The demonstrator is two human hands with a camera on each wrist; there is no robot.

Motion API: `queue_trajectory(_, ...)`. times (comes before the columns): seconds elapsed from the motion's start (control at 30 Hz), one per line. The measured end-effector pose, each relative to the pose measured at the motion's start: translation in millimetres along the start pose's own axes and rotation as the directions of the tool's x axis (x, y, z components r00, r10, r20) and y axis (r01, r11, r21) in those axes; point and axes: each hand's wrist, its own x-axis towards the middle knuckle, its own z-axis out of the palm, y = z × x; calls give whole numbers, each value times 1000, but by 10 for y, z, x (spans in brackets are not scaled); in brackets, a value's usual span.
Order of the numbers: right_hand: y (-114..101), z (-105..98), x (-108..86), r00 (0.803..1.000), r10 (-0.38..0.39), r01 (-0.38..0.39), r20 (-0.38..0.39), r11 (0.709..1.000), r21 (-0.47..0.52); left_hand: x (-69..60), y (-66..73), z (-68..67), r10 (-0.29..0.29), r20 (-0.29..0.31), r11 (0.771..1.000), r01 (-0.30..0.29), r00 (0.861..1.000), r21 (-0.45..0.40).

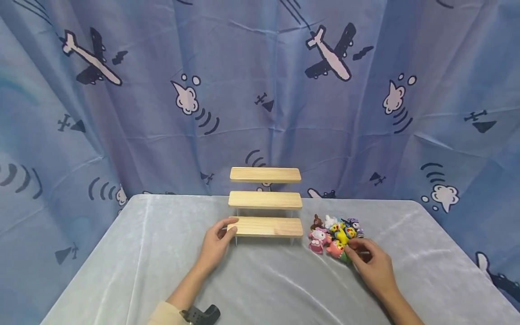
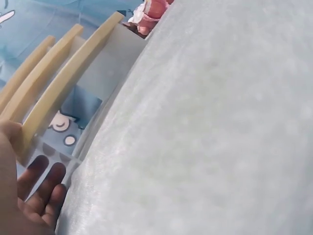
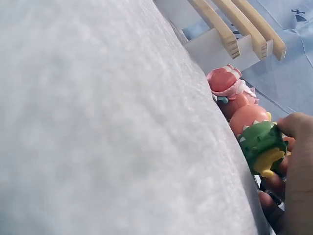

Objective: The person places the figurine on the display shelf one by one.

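Note:
A three-tier display stand [image 1: 266, 226] with pale wooden boards and clear supports stands in the middle of the cloth. My left hand [image 1: 217, 241] pinches the left end of its lowest board between thumb and index finger; the other fingers [image 2: 51, 183] hang loose beside the clear support. To the stand's right is a cluster of small toy figurines [image 1: 340, 230] in pink, yellow, white, brown and purple. My right hand [image 1: 373, 264] holds a coral and green figurine [image 3: 261, 142] at the cluster's front, thumb on its green part. The fingers behind it are partly hidden.
A pale grey plush cloth [image 1: 162, 253] covers the table. Behind it hangs a blue curtain [image 1: 243, 90] printed with airplanes and clouds. A dark watch band [image 1: 201, 314] is on the left wrist.

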Motion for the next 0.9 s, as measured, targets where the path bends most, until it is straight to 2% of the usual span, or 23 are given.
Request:
queue_trajectory(0.17, 28, -19, -18, 998, 39, -37, 52, 999, -39, 10, 7, 26, 32, 32, 999, -32, 999, 3)
queue_trajectory(0.33, -13, -12, 28, 994, 56, -53, 96, 998, -25, 41, 15, 4, 43, 25, 999, -44, 999, 27)
queue_trajectory(0.5, -12, 30, 40, 990, -16, 17, 141, 1000, -3, 21, -8, -39, 45, 21, 998, -46, 999, 44)
queue_trajectory(0.7, 22, 39, 5, 982, -123, 122, 142, 992, 13, -17, -19, -34, 42, 8, 998, -43, 999, 53)
queue_trajectory(0.9, 39, 18, -30, 972, -171, 163, 158, 985, 63, -34, -22, -11, 42, 17, 998, -43, 999, 56)
